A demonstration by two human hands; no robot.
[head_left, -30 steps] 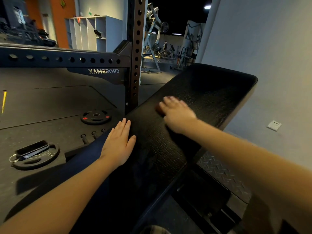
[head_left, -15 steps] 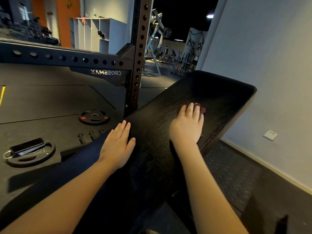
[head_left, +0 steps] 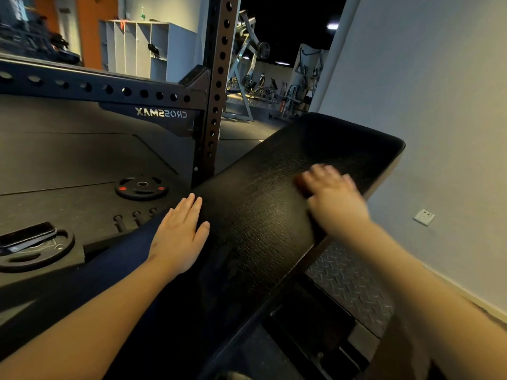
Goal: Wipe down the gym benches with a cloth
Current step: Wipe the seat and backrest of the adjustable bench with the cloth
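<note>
The black textured bench pad [head_left: 260,220] slants from the lower left up to the far right. On its left edge, my left hand [head_left: 179,231] rests flat with straight fingers. My right hand [head_left: 334,196], blurred by motion, presses a small dark reddish cloth [head_left: 300,183] onto the pad near its right edge. Only a corner of the cloth shows past the fingers; the rest is hidden under the hand.
A perforated rack upright [head_left: 216,91] stands just behind the bench. On the floor at the left lie a weight plate [head_left: 141,186] and another plate [head_left: 35,256] with a phone [head_left: 27,237] on it. A grey wall with a socket [head_left: 424,217] runs close on the right.
My right hand has slid with the cloth from the middle of the pad toward its right edge. My left hand has stayed flat in the same spot.
</note>
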